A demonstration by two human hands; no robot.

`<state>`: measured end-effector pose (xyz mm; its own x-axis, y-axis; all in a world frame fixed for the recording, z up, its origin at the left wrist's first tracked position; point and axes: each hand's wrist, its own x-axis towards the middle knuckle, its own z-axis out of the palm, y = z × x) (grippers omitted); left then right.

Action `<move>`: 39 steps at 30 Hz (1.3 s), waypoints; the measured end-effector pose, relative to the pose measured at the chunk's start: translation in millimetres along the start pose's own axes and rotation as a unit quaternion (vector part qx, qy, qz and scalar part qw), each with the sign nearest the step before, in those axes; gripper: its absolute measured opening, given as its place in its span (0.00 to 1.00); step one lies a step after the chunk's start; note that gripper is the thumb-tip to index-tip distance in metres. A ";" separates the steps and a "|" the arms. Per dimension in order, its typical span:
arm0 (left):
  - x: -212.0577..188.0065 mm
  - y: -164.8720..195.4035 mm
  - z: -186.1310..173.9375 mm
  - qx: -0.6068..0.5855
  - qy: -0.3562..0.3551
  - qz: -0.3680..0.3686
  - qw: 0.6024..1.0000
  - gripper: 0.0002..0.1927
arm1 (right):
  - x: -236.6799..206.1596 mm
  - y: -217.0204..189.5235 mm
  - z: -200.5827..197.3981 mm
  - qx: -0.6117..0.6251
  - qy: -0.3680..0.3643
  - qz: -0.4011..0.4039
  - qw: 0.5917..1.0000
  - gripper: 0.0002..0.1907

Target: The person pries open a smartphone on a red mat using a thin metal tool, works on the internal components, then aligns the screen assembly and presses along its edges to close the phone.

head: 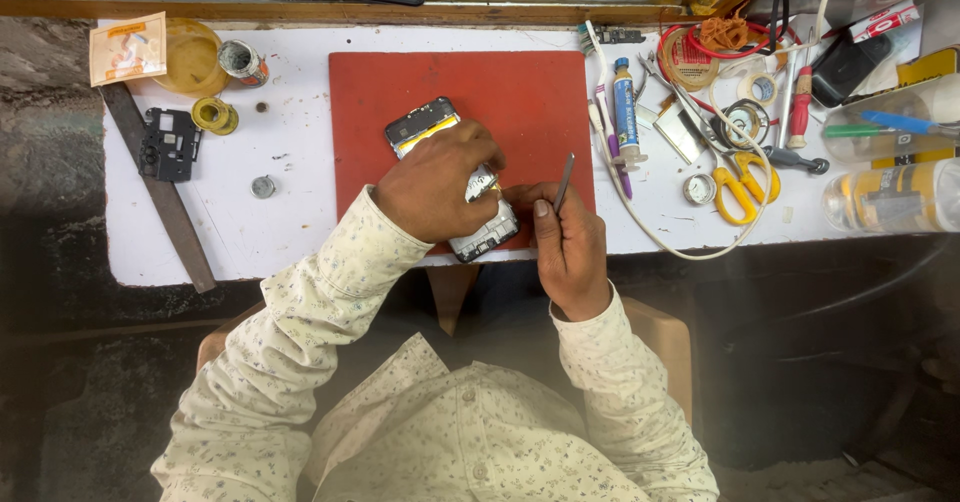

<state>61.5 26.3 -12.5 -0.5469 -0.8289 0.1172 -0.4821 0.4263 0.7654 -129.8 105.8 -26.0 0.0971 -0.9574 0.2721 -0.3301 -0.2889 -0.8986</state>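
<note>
On the red mat (520,92), my left hand (435,187) presses down on the open phone (450,177). My right hand (565,237) pinches a thin metal tool (563,182) beside it. I think I'm prying; next needs gentle aim.

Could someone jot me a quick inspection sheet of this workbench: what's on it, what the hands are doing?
Surface: white benchtop with red rectangular mat.
Job's things: opened phone with back cover off lying on the mat.
Clutter: yellow-handled scissors, blue-capped tube, solder spool, black phone frame.
Hands: left hand presses the phone; right hand holds thin metal tool.
Cables: white cord looping at right.
Surroundings: wooden ledge behind.
</note>
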 end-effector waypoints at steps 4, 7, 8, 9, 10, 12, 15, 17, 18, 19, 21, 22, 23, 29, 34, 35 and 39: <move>7.8 -0.7 -1.3 0.013 -0.023 0.019 0.999 0.15 | 4.9 2.6 -6.9 -0.009 -0.008 -0.004 1.000 0.12; 7.4 -1.3 -3.7 0.025 -0.041 0.022 0.999 0.15 | 7.8 0.6 -3.7 -0.021 -0.009 -0.011 1.000 0.11; 6.1 0.4 -2.0 0.027 -0.042 0.029 0.998 0.16 | 5.6 0.5 -4.9 -0.019 -0.010 -0.009 1.000 0.11; 1.0 -3.4 -9.5 0.030 -0.043 0.036 0.998 0.16 | 7.2 -2.5 3.7 -0.015 -0.012 -0.008 1.000 0.11; -1.2 -1.7 -7.7 0.031 -0.044 0.043 0.998 0.17 | 4.4 -2.6 2.9 -0.013 -0.013 -0.006 1.000 0.11; -11.8 -4.0 -14.7 0.023 -0.036 0.053 0.998 0.21 | 3.3 -6.8 12.1 0.001 -0.013 -0.012 1.000 0.11; -20.0 -0.3 -11.7 0.017 -0.020 0.057 0.998 0.25 | 4.5 -10.2 12.4 0.005 -0.016 -0.016 1.000 0.11; -15.5 -2.0 -14.0 0.009 -0.003 0.059 0.998 0.26 | 14.5 -8.4 10.1 0.000 -0.018 -0.013 1.000 0.12; -14.9 -3.1 -16.1 0.002 0.008 0.062 0.998 0.26 | 19.0 -8.0 10.1 -0.003 -0.020 -0.007 1.000 0.12; -14.9 -3.8 -17.7 -0.005 0.018 0.064 0.998 0.26 | 22.3 -7.7 10.3 -0.006 -0.021 -0.001 1.000 0.12; -17.6 -4.2 -19.7 -0.007 0.034 0.066 0.997 0.27 | 27.0 -7.5 11.8 -0.011 -0.022 0.010 1.000 0.12; -20.3 -4.3 -20.1 -0.008 0.042 0.066 0.997 0.28 | 28.0 -7.4 12.8 -0.013 -0.023 0.016 1.000 0.12; -23.7 -4.1 -19.8 0.009 0.054 0.062 0.997 0.27 | 28.3 -7.2 14.1 -0.015 -0.024 0.015 0.999 0.12; -35.5 -8.3 -14.0 -0.014 0.115 0.045 0.992 0.26 | 23.4 6.4 18.9 0.017 -0.015 0.009 1.000 0.12; -44.4 -15.0 -12.2 -0.024 0.137 0.034 0.990 0.24 | 8.7 22.9 27.0 0.074 0.030 -0.029 0.996 0.12; -46.8 -15.8 -10.8 -0.019 0.147 0.043 0.988 0.24 | 5.0 24.9 28.3 0.114 0.055 0.008 0.992 0.12; -55.8 -22.8 -6.0 -0.011 0.178 0.048 0.983 0.23 | -6.4 27.9 37.7 0.186 0.108 0.014 0.976 0.10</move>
<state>107.1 60.6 -32.7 -0.3140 -0.8608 0.4005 -0.4230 0.5045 0.7527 -104.2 103.8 -65.8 -0.1207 -0.9537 0.2754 0.0390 -0.2818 -0.9587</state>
